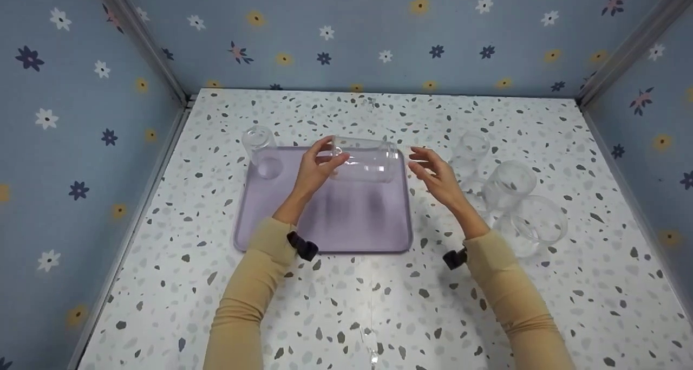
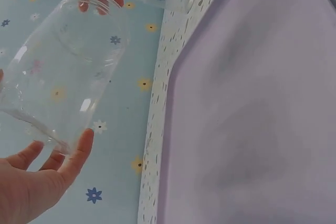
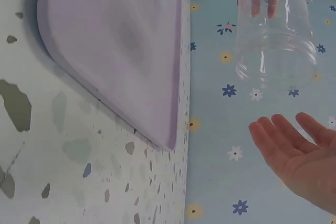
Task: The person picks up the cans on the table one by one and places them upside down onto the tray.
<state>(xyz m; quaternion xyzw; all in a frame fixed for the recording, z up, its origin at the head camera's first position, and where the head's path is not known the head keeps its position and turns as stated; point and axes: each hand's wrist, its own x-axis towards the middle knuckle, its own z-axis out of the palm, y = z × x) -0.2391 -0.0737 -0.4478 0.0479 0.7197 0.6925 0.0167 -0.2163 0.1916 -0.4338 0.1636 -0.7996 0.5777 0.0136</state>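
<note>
A clear jar (image 1: 364, 161) is held on its side above the lilac tray (image 1: 325, 224), its ridged mouth facing right. My left hand (image 1: 316, 169) grips it round the base end, thumb on the near side. In the left wrist view the left hand (image 2: 44, 177) has its fingertips on the base of the jar (image 2: 68, 66). My right hand (image 1: 436, 175) hovers just off the mouth, fingers spread and loosely bent. Nothing lies in the right hand (image 3: 299, 156) in the right wrist view, where a gap separates it from the jar (image 3: 275, 40).
A smaller clear jar (image 1: 259, 138) stands at the tray's back left corner. Several clear containers are grouped right of the tray, among them a tall one (image 1: 509, 180) and a wide one (image 1: 540, 221). Flowered blue panels (image 1: 352, 34) border the speckled table (image 1: 335, 305).
</note>
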